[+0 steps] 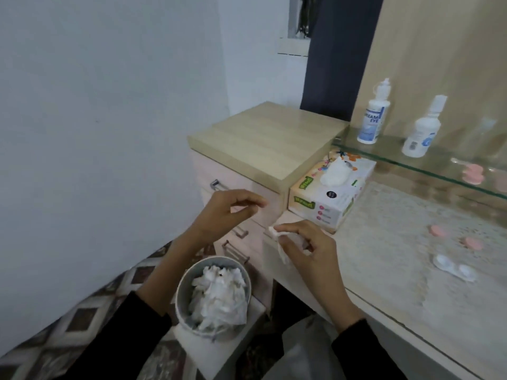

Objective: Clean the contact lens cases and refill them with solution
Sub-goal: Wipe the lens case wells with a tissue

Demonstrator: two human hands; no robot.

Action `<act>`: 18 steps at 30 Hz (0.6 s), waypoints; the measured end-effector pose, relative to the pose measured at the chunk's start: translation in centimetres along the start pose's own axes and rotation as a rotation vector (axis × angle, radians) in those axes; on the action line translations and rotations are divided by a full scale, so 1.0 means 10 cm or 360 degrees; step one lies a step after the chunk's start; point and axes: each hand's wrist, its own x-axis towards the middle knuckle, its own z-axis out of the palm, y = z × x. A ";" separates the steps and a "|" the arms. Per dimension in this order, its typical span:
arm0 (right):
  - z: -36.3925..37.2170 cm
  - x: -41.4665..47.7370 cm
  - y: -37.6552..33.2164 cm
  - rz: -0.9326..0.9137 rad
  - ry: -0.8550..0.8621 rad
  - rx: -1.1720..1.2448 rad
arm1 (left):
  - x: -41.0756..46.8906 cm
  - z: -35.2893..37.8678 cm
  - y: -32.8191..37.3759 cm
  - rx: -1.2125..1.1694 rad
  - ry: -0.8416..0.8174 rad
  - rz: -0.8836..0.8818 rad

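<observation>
Pinching tissue point(277, 240) | right hand point(307, 253) at desk point(384, 305) edge | bin point(181, 283) below-left

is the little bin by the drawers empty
No, the bin is filled with a heap of crumpled white tissues.

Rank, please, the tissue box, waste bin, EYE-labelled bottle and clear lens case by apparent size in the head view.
1. tissue box and waste bin: about alike, and the bin is nearer, so unranked.
2. EYE-labelled bottle.
3. clear lens case.
</observation>
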 end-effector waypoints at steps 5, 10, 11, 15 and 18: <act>0.58 0.01 0.05 -0.0003 -0.0139 0.0060 | -0.31 -0.39 -0.41 0.0168 0.0134 -0.0156; 1.02 -0.04 0.20 0.0175 -0.0291 0.0167 | -0.51 -0.49 -0.78 0.0292 0.0217 -0.0222; 1.10 -0.06 0.25 0.0229 -0.0303 0.0165 | -0.55 -0.49 -0.85 0.0304 0.0223 -0.0238; 1.37 -0.11 0.49 0.0447 -0.0367 0.0094 | -0.64 -0.46 -1.13 0.0322 0.0260 -0.0277; 1.56 -0.12 0.65 0.0516 -0.0366 -0.0021 | -0.70 -0.41 -1.32 0.0314 0.0266 -0.0346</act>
